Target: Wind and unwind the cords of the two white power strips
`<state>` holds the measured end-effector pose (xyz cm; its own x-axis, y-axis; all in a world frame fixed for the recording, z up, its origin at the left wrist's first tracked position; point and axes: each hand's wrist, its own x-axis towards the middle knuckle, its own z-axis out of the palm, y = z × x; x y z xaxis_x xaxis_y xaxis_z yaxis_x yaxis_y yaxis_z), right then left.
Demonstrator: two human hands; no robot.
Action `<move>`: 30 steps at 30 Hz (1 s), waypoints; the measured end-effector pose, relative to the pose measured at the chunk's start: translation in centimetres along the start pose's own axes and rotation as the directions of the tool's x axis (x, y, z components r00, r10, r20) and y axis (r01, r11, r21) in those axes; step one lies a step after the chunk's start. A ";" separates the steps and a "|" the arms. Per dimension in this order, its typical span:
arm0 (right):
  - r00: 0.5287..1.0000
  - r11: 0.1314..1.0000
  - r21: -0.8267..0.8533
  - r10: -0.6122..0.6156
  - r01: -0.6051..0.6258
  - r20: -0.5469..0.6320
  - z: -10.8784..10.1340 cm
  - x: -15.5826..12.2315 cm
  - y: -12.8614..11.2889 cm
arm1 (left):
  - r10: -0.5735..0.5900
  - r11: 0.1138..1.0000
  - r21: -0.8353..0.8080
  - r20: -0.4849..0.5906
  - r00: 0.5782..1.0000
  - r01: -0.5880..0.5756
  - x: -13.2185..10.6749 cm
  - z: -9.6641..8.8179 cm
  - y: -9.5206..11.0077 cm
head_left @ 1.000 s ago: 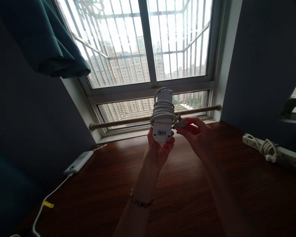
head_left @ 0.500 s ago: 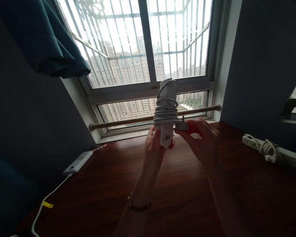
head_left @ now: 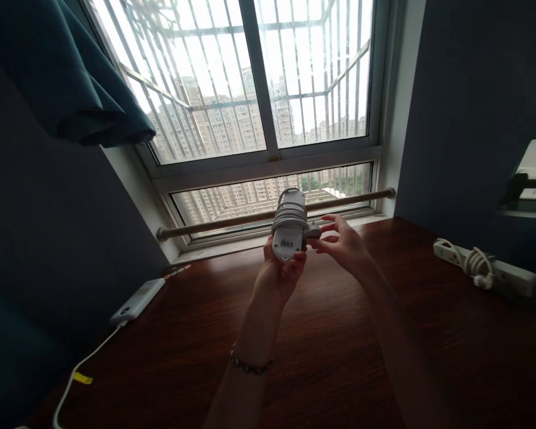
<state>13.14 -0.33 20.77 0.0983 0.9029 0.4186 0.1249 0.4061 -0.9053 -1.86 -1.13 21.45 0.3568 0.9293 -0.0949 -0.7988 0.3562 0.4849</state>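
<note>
A white power strip (head_left: 287, 240) is held up over the wooden surface, its labelled back towards me and its far end tilted away. My left hand (head_left: 280, 268) grips its near end, thumb on one side and fingers on the other. Several turns of white cord (head_left: 290, 215) are wrapped around the strip's middle. The plug (head_left: 313, 232) on the cord's end sticks out at the right side of the strip. Beside it, my right hand (head_left: 343, 244) has its fingers apart, the fingertips at the plug without closing round it.
Another power strip (head_left: 513, 276) with a bundled cord lies at the right on the dark wooden surface (head_left: 330, 333). At the left lie a white power bank (head_left: 138, 301) and its cable (head_left: 93, 353). A rail (head_left: 232, 223) crosses the window behind; a blue curtain (head_left: 93, 101) hangs upper left.
The power strip has come down and tilted flatter, lowered by my left hand. My right hand has loosened its pinch on the plug, and its fingers have spread.
</note>
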 end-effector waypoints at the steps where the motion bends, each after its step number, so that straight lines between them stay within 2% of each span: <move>1: 0.997 0.998 0.012 0.059 -0.060 0.045 0.0 0.1 0.3 | -0.020 1.000 -0.022 0.010 1.000 0.020 0.3 -0.2 0.0; 4: 0.969 0.978 0.005 0.205 -0.208 0.139 -0.4 0.3 0.9 | -0.062 0.996 -0.067 0.018 0.998 0.063 1.1 -0.8 0.1; 7: 0.964 0.962 -0.072 0.265 -0.263 0.027 -1.0 0.2 1.2 | -0.055 0.997 -0.047 -0.017 0.998 0.054 1.6 -1.3 -0.2; 9: 0.953 0.951 -0.060 0.300 -0.303 -0.050 -1.2 -0.3 1.4 | 0.010 1.000 0.002 -0.045 0.999 -0.010 1.8 -1.9 -0.9; 10: 0.942 0.942 -0.021 0.334 -0.335 -0.038 -1.2 -0.7 1.5 | 0.062 0.997 0.040 -0.057 0.996 -0.060 1.7 -2.3 -1.5; 12: 0.902 0.899 0.085 0.421 -0.429 0.095 -0.9 -2.4 1.8 | 0.186 0.975 0.141 -0.073 0.980 -0.174 1.4 -3.3 -3.1; 14: 0.843 0.834 0.165 0.487 -0.526 0.228 -0.3 -4.9 2.4 | 0.281 0.939 0.225 -0.066 0.957 -0.260 0.7 -4.2 -5.2; 15: 0.832 0.816 0.183 0.508 -0.548 0.224 0.0 -6.5 2.8 | 0.308 0.926 0.246 -0.058 0.949 -0.286 0.3 -4.6 -6.3; 16: 0.854 0.837 0.173 0.502 -0.520 0.138 0.2 -8.1 3.2 | 0.328 0.918 0.253 -0.056 0.943 -0.305 -0.2 -4.9 -7.5; 18: 0.924 0.927 0.051 0.374 -0.371 -0.077 0.3 -11.3 3.9 | 0.294 0.928 0.257 -0.059 0.954 -0.271 -1.2 -5.1 -10.0; 19: 0.942 0.952 -0.028 0.297 -0.305 -0.153 0.1 -12.7 4.2 | 0.252 0.939 0.256 -0.065 0.966 -0.228 -1.7 -5.1 -11.2; 21: 0.948 0.957 -0.148 0.208 -0.248 -0.242 -0.7 -15.1 4.8 | 0.161 0.958 0.251 -0.077 0.984 -0.137 -2.5 -5.0 -13.7; 24: 0.943 0.921 -0.305 0.149 -0.242 -0.298 -3.0 -17.2 5.5 | 0.099 0.963 0.257 -0.070 0.993 -0.078 -3.0 -4.8 -17.5; 28: 0.949 0.793 -0.565 0.051 -0.228 -0.312 -7.2 -18.5 6.8 | 0.018 0.952 0.307 -0.054 0.998 -0.001 -2.7 -4.0 -22.2; 30: 0.952 0.743 -0.634 0.013 -0.213 -0.304 -9.6 -19.0 7.5 | -0.057 0.927 0.364 -0.104 0.993 0.091 -2.2 -3.1 -24.0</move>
<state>21.66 -15.77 6.70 0.3958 0.8223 0.4089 0.6983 0.0198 -0.7156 15.04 -11.40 7.28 0.3492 0.9126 -0.2125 -0.5316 0.3797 0.7571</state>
